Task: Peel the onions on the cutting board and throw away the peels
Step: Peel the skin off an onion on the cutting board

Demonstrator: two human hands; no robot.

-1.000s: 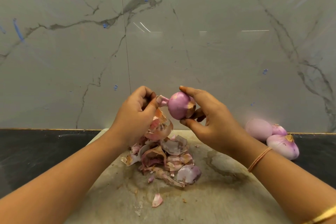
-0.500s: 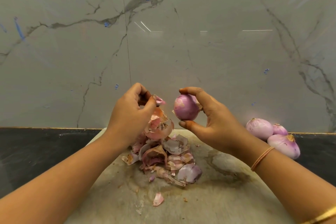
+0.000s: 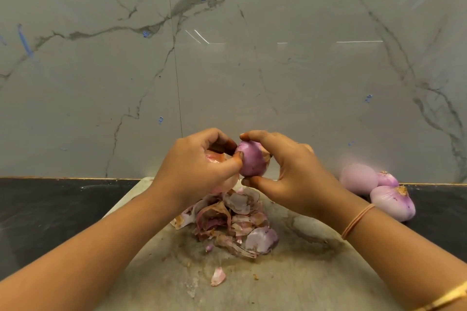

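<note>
- Onion (image 3: pixel 252 160) is held up over the cutting board (image 3: pixel 290 283), gripped between thumb and fingers of the right hand (image 3: pixel 298 177), which leaves its left side open for picking.
- Left hand (image 3: pixel 197 169) is curled, with thumb and fingertip pinching the onion's skin and some loose peel (image 3: pixel 214 158) tucked in its palm.
- Peel pile (image 3: pixel 235 222) sits right underneath, so scraps probably drop in one heap.
- Three other onions (image 3: pixel 379 192) sit off the board on the dark counter (image 3: pixel 63 209), likely the finished ones.

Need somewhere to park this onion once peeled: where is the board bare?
The cutting board is bare right of the peel pile, toward the right forearm, and near its front edge past the stray peel. Its middle is crowded.
</note>
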